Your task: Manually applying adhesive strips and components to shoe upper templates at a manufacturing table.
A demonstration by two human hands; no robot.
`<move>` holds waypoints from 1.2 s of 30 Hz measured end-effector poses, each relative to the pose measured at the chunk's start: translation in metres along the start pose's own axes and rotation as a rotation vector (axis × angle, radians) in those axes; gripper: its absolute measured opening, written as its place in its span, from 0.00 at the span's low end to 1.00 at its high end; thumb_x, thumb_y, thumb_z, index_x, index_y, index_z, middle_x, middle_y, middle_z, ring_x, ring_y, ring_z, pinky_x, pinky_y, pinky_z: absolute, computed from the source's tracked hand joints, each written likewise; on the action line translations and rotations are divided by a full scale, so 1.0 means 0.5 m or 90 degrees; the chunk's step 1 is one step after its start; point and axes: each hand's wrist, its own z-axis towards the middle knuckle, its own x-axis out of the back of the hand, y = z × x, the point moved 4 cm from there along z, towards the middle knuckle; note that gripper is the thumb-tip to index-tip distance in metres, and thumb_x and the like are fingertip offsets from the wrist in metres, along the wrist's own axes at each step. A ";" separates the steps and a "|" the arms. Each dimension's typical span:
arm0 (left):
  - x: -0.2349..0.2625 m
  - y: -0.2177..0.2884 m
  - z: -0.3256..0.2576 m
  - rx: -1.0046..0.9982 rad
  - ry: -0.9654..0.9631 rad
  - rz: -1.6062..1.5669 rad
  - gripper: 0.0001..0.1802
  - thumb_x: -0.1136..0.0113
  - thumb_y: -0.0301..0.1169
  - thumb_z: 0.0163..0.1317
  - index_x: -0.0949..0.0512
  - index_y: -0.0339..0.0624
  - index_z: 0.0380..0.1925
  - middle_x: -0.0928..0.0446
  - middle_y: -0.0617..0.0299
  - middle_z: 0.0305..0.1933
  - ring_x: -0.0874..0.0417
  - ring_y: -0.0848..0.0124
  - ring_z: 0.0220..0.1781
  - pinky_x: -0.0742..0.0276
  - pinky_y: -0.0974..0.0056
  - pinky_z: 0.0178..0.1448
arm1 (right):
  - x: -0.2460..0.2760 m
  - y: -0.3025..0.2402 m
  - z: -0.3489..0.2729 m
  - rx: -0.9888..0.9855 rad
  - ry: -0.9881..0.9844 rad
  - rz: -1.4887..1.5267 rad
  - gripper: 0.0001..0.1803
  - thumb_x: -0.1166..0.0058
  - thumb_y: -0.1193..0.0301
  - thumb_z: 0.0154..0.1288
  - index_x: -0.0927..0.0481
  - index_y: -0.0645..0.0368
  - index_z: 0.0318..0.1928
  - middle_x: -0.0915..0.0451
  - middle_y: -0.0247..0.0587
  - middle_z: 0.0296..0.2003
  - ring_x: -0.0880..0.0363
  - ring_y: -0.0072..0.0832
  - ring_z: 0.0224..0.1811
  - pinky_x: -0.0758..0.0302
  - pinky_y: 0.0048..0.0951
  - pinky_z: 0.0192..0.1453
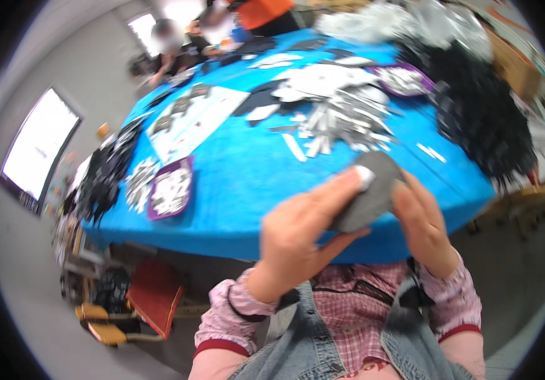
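A dark grey, flat, rounded piece is held up over the near edge of the table, between both my hands. My left hand grips it from the left side. Something white covers the tip of one left finger; I cannot tell if it is tape or a small strip. My right hand closes on its right edge, with the thumb against the face of the piece. Beyond my hands lies a heap of white and grey strips, with larger white flat pieces piled behind it.
The table has a blue cloth. Purple baskets of white bits stand at left and far right. Dark pieces lie on a pale sheet. Black bundles hang over the right edge. A red chair stands lower left; people sit beyond.
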 end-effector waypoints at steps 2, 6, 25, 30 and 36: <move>-0.003 -0.010 -0.016 0.015 0.032 -0.027 0.18 0.35 0.22 0.51 0.21 0.37 0.44 0.19 0.52 0.45 0.15 0.62 0.39 0.20 0.64 0.44 | 0.013 -0.004 -0.014 0.000 -0.085 -0.028 0.22 0.56 0.62 0.71 0.32 0.69 0.54 0.24 0.42 0.41 0.27 0.26 0.43 0.31 0.25 0.46; 0.003 -0.006 -0.022 0.003 0.017 0.025 0.19 0.42 0.16 0.46 0.19 0.41 0.41 0.17 0.56 0.37 0.15 0.64 0.33 0.21 0.65 0.36 | 0.057 -0.030 -0.023 0.194 0.022 -0.237 0.26 0.41 0.57 0.61 0.28 0.66 0.50 0.24 0.41 0.40 0.26 0.27 0.44 0.31 0.27 0.46; -0.002 -0.036 -0.047 0.094 -0.093 0.055 0.09 0.32 0.31 0.50 0.18 0.43 0.31 0.21 0.61 0.23 0.20 0.66 0.24 0.28 0.67 0.29 | 0.025 -0.075 -0.012 0.183 -0.005 -0.495 0.09 0.33 0.79 0.43 0.18 0.60 0.29 0.18 0.39 0.29 0.21 0.32 0.39 0.28 0.29 0.41; 0.027 -0.052 -0.068 0.197 -0.087 0.020 0.07 0.32 0.26 0.49 0.17 0.39 0.30 0.20 0.59 0.26 0.19 0.69 0.26 0.26 0.69 0.31 | 0.046 -0.063 -0.012 0.140 0.033 -0.407 0.10 0.34 0.81 0.43 0.18 0.61 0.29 0.18 0.39 0.30 0.21 0.31 0.38 0.27 0.27 0.40; 0.036 -0.086 -0.089 0.266 -0.076 -0.154 0.09 0.33 0.31 0.53 0.17 0.39 0.32 0.19 0.57 0.28 0.18 0.70 0.26 0.26 0.68 0.30 | 0.039 -0.074 -0.022 0.199 0.025 -0.454 0.10 0.33 0.81 0.45 0.18 0.61 0.31 0.19 0.39 0.30 0.21 0.29 0.34 0.27 0.26 0.39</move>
